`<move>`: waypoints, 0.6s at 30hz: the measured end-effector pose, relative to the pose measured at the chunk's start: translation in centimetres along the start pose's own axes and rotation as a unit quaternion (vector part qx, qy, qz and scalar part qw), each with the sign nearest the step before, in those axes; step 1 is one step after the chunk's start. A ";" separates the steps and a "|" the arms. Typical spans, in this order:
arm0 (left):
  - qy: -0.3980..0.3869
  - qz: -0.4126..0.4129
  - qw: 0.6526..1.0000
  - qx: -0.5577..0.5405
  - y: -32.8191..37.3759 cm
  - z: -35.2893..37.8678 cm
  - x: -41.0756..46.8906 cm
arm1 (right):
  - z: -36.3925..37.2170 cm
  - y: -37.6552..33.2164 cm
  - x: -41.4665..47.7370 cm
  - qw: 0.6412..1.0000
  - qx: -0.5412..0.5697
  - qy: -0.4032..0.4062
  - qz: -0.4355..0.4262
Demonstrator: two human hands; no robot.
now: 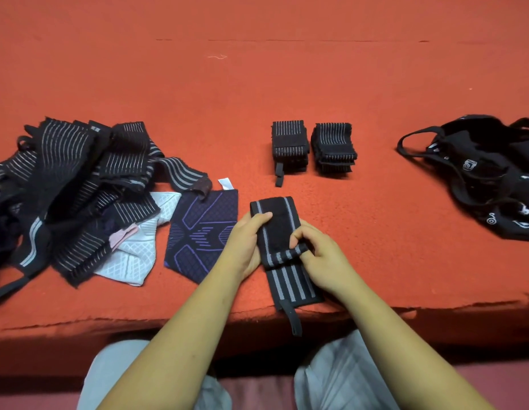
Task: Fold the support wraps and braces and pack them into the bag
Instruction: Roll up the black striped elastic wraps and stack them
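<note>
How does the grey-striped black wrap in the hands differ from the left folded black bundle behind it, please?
The grey-striped black wrap is half folded, its near end flat; the left folded black bundle is a compact block. The left hand and right hand grip the wrap; the bundle lies untouched. The wrap's stripes are broad, the bundle's thin. Both are black with a loose tab.

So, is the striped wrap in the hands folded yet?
Partly: the wrap is doubled over midway, left hand and right hand holding it, near end lying flat.

Bare forearms [180, 335] — light grey trousers [340, 380] below.
</note>
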State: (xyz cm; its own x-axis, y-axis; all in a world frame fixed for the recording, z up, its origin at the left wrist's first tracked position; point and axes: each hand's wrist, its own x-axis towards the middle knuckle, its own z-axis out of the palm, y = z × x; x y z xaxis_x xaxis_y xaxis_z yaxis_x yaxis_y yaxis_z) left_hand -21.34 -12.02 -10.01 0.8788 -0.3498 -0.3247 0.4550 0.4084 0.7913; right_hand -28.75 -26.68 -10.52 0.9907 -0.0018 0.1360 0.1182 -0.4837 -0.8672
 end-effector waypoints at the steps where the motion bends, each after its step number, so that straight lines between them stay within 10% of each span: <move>1: -0.002 0.001 1.000 0.002 0.0 0.0 0.0 | 0.1 0.0 0.0 1.000 -0.010 0.008 -0.002; 12: -0.055 0.031 0.997 0.050 -0.3 0.2 -0.2 | -1.9 -1.8 1.8 0.987 0.047 0.155 -0.007; 18: -0.179 -0.006 0.980 0.091 0.5 -0.4 -0.9 | -6.1 -4.2 7.1 0.907 0.308 0.272 0.090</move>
State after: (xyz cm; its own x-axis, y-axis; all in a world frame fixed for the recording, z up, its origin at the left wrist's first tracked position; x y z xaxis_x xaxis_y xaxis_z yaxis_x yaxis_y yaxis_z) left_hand -21.82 -11.18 -9.58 0.7521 -0.6398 -0.1581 0.4029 0.2565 0.8786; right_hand -22.64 -30.00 -3.04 0.8377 -0.5450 0.0367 0.1386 0.1470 -0.9794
